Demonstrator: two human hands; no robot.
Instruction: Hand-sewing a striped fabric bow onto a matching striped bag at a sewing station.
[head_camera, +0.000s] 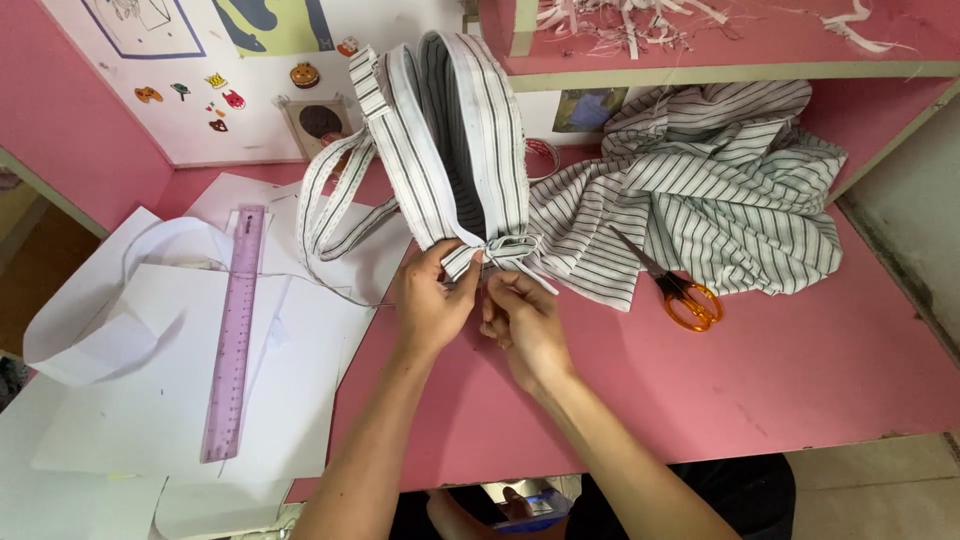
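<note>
Where the pink tabletop (800, 370) meets the pink back wall, a heap of white cloth with thin dark stripes (720, 190) lies to the right, and orange-handled scissors (683, 292) rest on its near edge. White paper sheets (150, 400) cover the table's left part, with a long translucent purple ruler (235, 330) lying on them, its length running toward and away from the person.

Between these stands a looped band of the same striped fabric (455, 130), rising upright from the hands and arching toward the shelf above; a narrower striped strip (330, 200) trails from it to the left. The loop's long axis runs straight away from the person, and its gathered lower end sits directly at both hands, equally close to each.

The left hand (432, 300) is closed in a pinch on that gathered end from the left. The right hand (522, 320), fingers curled, pinches the small knot-like bunch of fabric (500, 250) from the right, the two hands almost touching.
</note>
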